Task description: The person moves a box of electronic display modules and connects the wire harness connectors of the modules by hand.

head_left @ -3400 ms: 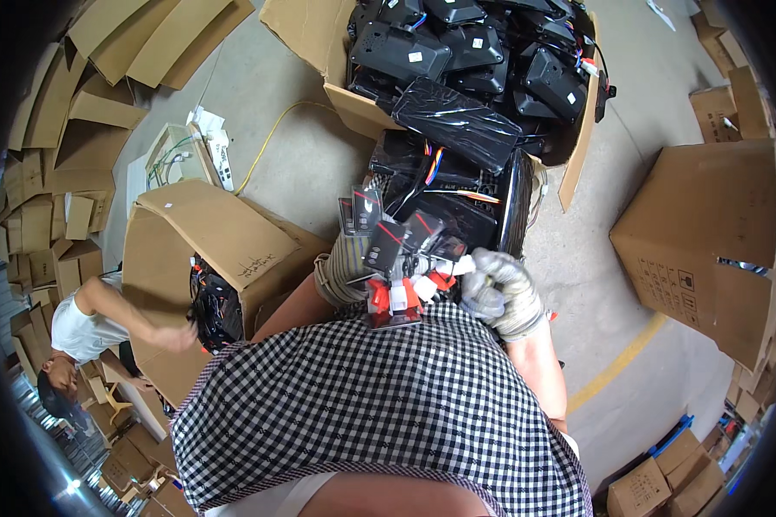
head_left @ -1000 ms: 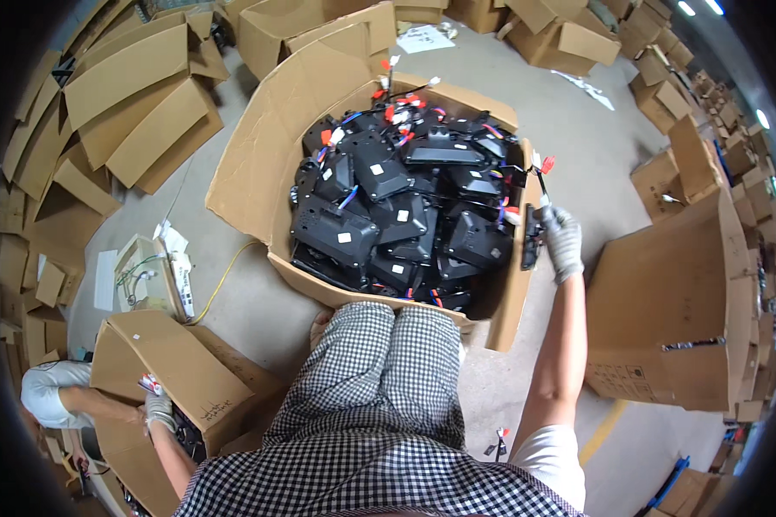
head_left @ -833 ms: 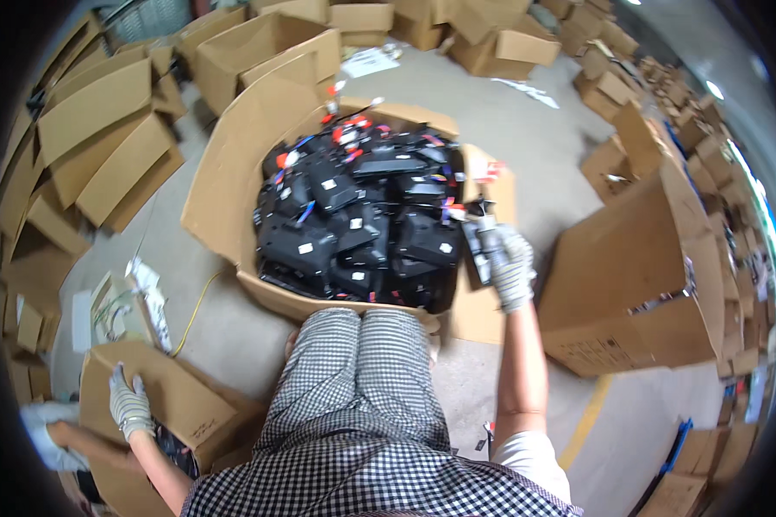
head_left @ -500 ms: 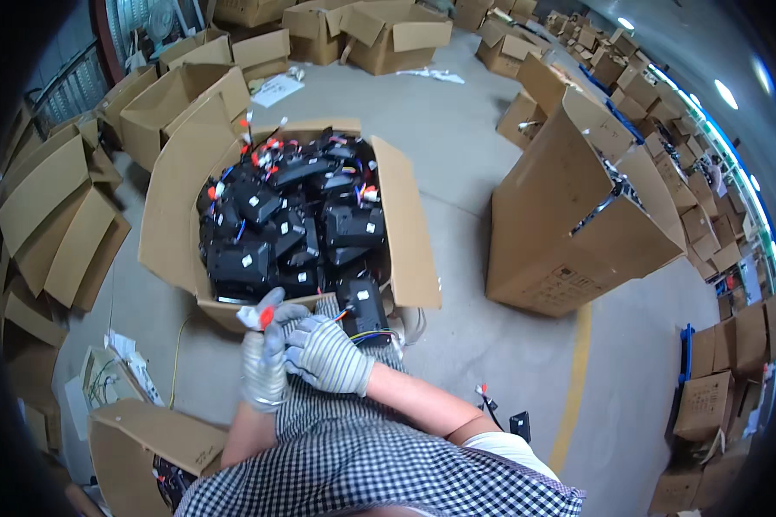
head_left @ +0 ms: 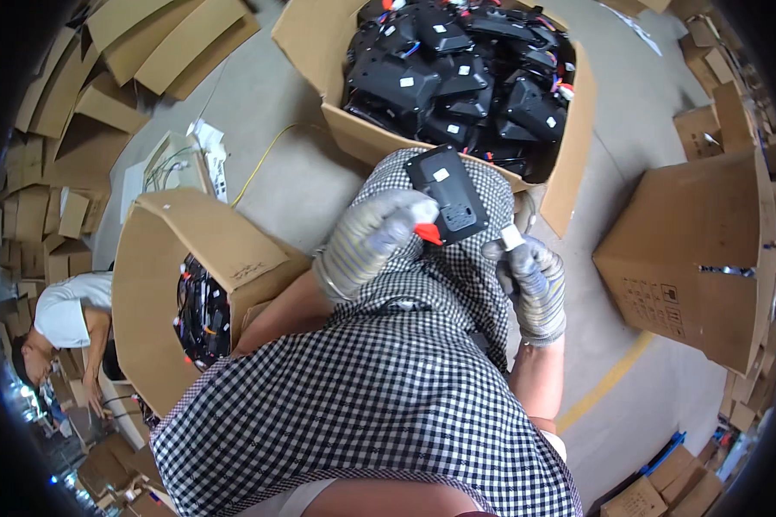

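A flat black plastic housing [head_left: 450, 191] with a small white sticker rests on the checked apron [head_left: 345, 362] over my lap. My left hand [head_left: 366, 244], in a striped grey glove, is closed on a red and white plug connector [head_left: 427, 233] at the housing's lower left edge. To the right of the housing, my right hand [head_left: 535, 286], gloved the same way, pinches a small white piece [head_left: 511, 237], which looks like a connector. Any wires between the two hands are hard to make out.
Just ahead stands an open cardboard box [head_left: 362, 133] heaped with similar black housings. Another box [head_left: 207, 237] with black parts and wires is at my left. A tall carton [head_left: 685, 258] stands right. A person in a white shirt [head_left: 65, 319] bends at far left.
My view has tilted down toward my lap. My hands, close together before, are now apart, the right one holding a white piece. The black housing shows more fully on my lap.
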`<state>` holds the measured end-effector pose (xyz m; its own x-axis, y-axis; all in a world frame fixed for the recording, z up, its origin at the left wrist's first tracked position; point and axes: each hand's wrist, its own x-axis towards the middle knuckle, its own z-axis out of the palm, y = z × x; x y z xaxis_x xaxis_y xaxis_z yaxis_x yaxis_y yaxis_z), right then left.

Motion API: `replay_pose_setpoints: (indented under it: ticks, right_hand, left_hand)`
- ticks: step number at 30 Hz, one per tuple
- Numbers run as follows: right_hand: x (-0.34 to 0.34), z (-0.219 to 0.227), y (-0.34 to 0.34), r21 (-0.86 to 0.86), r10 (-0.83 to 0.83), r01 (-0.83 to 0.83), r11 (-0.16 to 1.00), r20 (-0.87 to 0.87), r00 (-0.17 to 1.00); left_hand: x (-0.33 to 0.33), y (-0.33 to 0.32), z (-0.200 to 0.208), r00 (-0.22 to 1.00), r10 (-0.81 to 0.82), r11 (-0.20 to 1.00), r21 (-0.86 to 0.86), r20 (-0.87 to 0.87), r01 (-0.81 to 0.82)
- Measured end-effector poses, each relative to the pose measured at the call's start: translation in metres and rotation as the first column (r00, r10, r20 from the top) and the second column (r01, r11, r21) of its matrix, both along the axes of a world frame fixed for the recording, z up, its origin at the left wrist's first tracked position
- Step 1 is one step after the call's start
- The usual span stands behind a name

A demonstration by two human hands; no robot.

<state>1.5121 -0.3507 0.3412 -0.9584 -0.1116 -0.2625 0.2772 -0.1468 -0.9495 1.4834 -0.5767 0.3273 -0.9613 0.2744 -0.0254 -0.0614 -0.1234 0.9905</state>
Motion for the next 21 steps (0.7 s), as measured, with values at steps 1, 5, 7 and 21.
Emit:
replay_pose_setpoints:
  ticks: [1,5,7,21]
  right_hand:
    - [-0.002,0.003,-0.005,0.047,0.130,-0.131,0.990,0.023,0.991]
    - [-0.014,0.002,-0.020,0.123,0.279,-0.288,0.950,0.082,0.957]
    - [-0.017,-0.003,-0.023,0.080,0.277,-0.283,0.956,0.079,0.958]
    - [0.018,-0.086,-0.030,0.088,0.695,-0.695,0.713,0.041,0.718]
  left_hand:
    - [0.004,-0.004,0.000,0.980,-0.071,0.997,0.012,0.186,0.070]
    - [0.009,-0.004,-0.018,0.998,-0.059,0.997,-0.044,0.034,0.060]
    - [0.006,-0.006,-0.017,0.994,-0.092,0.986,-0.147,-0.054,0.083]
    - [-0.040,-0.011,-0.068,0.546,-0.458,0.594,-0.699,-0.702,-0.399]
